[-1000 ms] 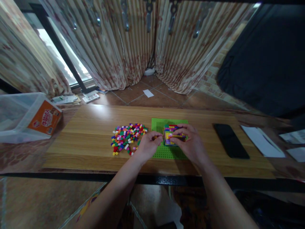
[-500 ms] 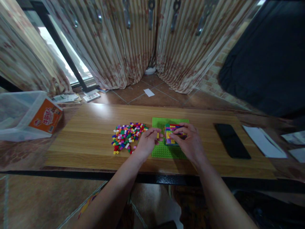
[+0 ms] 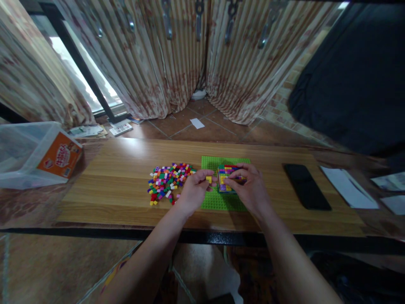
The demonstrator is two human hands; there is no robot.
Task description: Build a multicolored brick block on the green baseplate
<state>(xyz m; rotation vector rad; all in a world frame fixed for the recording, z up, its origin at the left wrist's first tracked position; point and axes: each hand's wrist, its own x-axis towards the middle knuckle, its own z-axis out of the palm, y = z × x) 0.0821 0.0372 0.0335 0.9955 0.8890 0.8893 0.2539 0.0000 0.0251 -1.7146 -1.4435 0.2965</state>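
My left hand (image 3: 198, 188) is closed around a small yellow toy brick (image 3: 209, 179), over the left part of a green studded baseplate (image 3: 208, 204). On that plate stands a block built of many-coloured toy bricks (image 3: 225, 170). Reaching over it from the right, my right hand (image 3: 249, 181) has thumb and forefinger pinched together at the block's top. Whatever lies between those fingertips is too small to make out. A loose heap of coloured toy bricks (image 3: 166, 179) spreads to the left of my left hand.
A black phone (image 3: 306, 186) and white paper (image 3: 348, 188) lie to the right on the wooden board (image 3: 107, 185). At the far left stands a clear plastic bin (image 3: 28, 164) with an orange label. Curtains (image 3: 152, 67) hang behind the table.
The yellow brick in my left hand shows a little more of its face. My right hand stays at the block's top, hardly moved. The whole view has shifted slightly.
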